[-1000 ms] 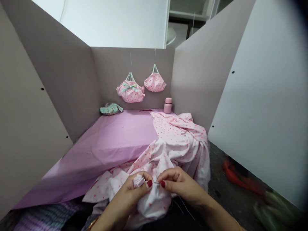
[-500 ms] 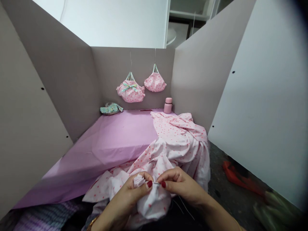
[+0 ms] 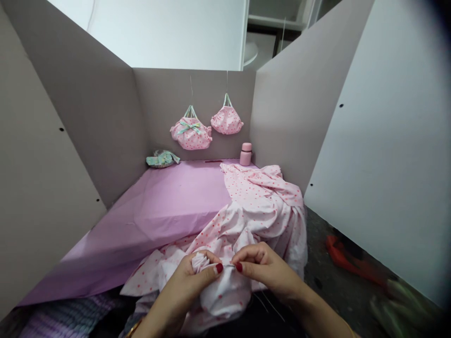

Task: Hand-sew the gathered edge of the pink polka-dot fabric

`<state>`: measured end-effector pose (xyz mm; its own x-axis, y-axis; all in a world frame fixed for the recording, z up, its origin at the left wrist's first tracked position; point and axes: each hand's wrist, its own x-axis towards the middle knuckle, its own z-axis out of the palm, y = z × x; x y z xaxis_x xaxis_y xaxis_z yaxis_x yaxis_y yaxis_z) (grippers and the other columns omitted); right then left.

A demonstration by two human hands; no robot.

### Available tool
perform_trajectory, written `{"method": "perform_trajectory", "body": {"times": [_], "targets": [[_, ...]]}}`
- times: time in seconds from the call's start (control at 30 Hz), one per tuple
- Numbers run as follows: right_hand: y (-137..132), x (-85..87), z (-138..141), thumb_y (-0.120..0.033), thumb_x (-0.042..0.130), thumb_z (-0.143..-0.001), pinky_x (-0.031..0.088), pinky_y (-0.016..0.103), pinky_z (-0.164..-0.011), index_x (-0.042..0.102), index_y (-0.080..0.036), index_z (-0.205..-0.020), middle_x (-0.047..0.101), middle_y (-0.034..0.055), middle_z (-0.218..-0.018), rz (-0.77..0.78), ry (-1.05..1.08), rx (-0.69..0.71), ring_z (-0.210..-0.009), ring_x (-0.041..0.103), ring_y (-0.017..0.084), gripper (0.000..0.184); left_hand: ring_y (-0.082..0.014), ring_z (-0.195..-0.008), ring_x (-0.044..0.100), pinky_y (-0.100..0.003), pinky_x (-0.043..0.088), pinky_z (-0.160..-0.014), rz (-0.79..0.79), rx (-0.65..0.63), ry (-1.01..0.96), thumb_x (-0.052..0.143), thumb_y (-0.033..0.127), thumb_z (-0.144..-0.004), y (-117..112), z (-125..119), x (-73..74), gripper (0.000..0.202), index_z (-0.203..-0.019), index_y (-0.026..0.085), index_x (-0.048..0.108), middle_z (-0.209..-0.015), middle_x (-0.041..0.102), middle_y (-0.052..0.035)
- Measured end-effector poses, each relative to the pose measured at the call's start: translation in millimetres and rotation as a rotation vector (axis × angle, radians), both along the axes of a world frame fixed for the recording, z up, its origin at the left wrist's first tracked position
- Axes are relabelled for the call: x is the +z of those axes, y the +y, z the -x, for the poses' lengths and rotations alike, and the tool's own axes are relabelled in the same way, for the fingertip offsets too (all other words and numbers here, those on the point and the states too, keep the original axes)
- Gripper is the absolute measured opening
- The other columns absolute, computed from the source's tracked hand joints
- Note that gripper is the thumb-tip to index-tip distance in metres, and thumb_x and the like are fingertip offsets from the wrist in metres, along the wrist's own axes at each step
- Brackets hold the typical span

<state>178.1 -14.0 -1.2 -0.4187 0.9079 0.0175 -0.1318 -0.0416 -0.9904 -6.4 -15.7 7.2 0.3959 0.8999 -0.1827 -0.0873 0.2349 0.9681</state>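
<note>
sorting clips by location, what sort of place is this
Probably a small sewing booth: grey panels wall in a cloth-covered table, spotted fabric drapes over it, and two gathered spotted pieces hang at the back.

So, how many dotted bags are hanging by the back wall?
2: the left bag, with a green bow, and the right bag, hanging a bit higher. I see no others.

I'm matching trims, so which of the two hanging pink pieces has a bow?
The left piece, hanging lower: a green bow crosses its front; the right piece shows none.
</note>
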Motion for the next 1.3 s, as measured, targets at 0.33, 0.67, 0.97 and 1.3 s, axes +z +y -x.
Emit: {"method": "perform_trajectory", "body": {"times": [0.33, 0.67, 0.97, 1.3], "targets": [[1.2, -1.0, -3.4, -0.035, 0.065, -0.075, 0.035, 0.019, -0.052, 0.072, -0.014, -0.083, 0.062, 0.0023, -0.066, -0.151, -0.124, 0.001, -0.057, 0.049, 0.009, 0.023, -0.0078, -0.043, 0.032, -0.02, 0.024, -0.043, -0.184, 0.034, 0.129, 0.062, 0.036, -0.067, 1.2, 1.4, 1.2, 0.023, -0.06, 0.019, 0.05, -0.047, 0.038, 0.0095], [0.8, -2.9, -6.0, -0.029, 0.063, -0.077, 0.037, 0.02, -0.055, 0.072, -0.016, -0.086, 0.064, 0.0025, -0.069, -0.223, -0.185, -0.012, -0.059, 0.051, 0.009, 0.018, -0.008, -0.043, 0.03, -0.02, 0.024, -0.044, -0.249, 0.094, 0.19, 0.059, 0.031, -0.068, 0.3, -0.2, 2.5, 0.017, -0.061, 0.018, 0.052, -0.046, 0.035, 0.0102], [0.5, 2.5, -5.6, -0.028, 0.06, -0.079, 0.039, 0.021, -0.058, 0.071, -0.015, -0.089, 0.068, 0.0049, -0.075, -0.289, -0.268, -0.014, -0.064, 0.056, 0.012, 0.02, -0.0081, -0.044, 0.029, -0.019, 0.024, -0.043, -0.295, 0.062, 0.266, 0.056, 0.031, -0.071, 1.7, 2.2, 3.1, 0.016, -0.064, 0.018, 0.051, -0.048, 0.035, 0.0094], [-11.8, 15.5, 4.8, -0.01, 0.052, -0.081, 0.037, 0.02, -0.056, 0.07, -0.018, -0.094, 0.067, 0.0003, -0.07, -0.555, -0.565, -0.122, -0.061, 0.057, 0.012, 0.023, -0.0126, -0.051, 0.046, -0.021, 0.033, -0.049, -0.58, 0.078, 0.495, 0.055, 0.029, -0.078, -4.9, 4.7, 8.4, 0.019, -0.066, 0.016, 0.061, -0.055, 0.055, 0.0019]]}}
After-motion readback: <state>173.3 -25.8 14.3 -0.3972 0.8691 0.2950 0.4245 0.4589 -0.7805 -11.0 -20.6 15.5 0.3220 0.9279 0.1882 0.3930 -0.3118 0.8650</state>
